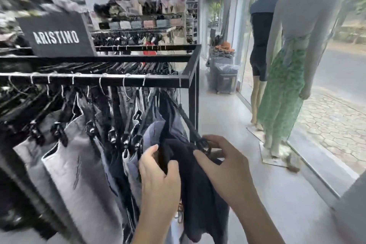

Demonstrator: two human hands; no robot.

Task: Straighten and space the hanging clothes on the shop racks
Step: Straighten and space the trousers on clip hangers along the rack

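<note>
The left hand (158,172) pinches the dark navy hanging garment (198,184) at the black metal rack's (190,69) end, steadying the cloth, while the right hand (221,160) closes on its black clip hanger (202,142) just beyond the fingertips, probably to level it.

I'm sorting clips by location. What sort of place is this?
Most likely a clothing shop. Trousers hang from clip hangers on a black metal rack, a brand sign stands on top of it, and dressed mannequins stand at the glass shopfront facing the street.
</note>
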